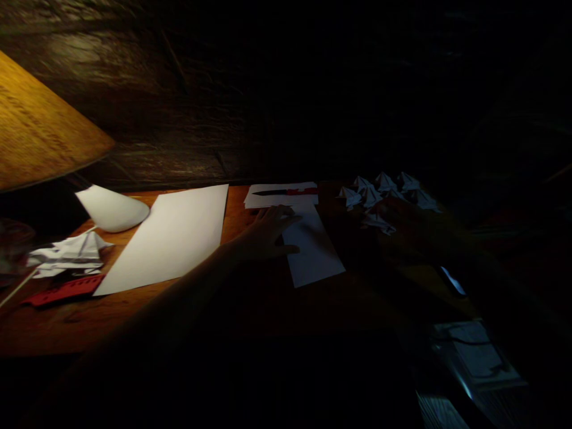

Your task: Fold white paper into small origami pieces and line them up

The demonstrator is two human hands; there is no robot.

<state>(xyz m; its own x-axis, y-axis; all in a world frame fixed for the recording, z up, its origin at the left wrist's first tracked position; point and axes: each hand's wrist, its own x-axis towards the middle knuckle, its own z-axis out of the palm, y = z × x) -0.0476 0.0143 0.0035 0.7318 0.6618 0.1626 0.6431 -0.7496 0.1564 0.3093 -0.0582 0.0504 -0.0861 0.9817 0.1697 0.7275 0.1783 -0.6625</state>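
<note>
My left hand rests on the left edge of a narrow white paper sheet, thumb and fingers apart. The sheet lies flat on the wooden table, with the hand's shadow across it. To the right, in deep shade, my right hand reaches over a folded paper figure. Its fingers are too dark to show whether they grip that figure or only touch it. Several more folded paper figures stand grouped just behind. Beyond my left hand, a knife with a red handle lies on a stack of white paper.
A large white sheet covers the table's left part. Beside it are a curled paper, a crumpled-looking folded paper and a red object. A lampshade overhangs the left. A dark wall rises behind.
</note>
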